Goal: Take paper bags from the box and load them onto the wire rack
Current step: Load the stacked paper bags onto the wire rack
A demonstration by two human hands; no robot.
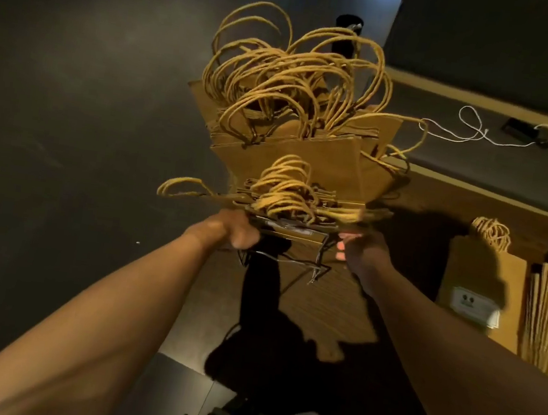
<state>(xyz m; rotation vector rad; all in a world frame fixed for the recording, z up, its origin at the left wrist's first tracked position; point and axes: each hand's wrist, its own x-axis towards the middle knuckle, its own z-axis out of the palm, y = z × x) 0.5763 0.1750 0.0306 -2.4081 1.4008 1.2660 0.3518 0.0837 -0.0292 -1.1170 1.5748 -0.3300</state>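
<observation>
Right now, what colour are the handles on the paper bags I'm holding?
Mustard-tan twisted cord handles, matching the brown paper bags; head view.

Dim overall, with warm light falling from above and slightly behind. Hard black shadows thrown forward across the brown wooden worktop (438, 206) and onto the flat brown paper bags (477, 284) at right. Faint pale glare patches on the dark floor (74, 79) at top left. Soft motion blur on the tangled tan twine handles (295, 82). Strong wide-angle stretching of both forearms toward the lower corners.
</observation>
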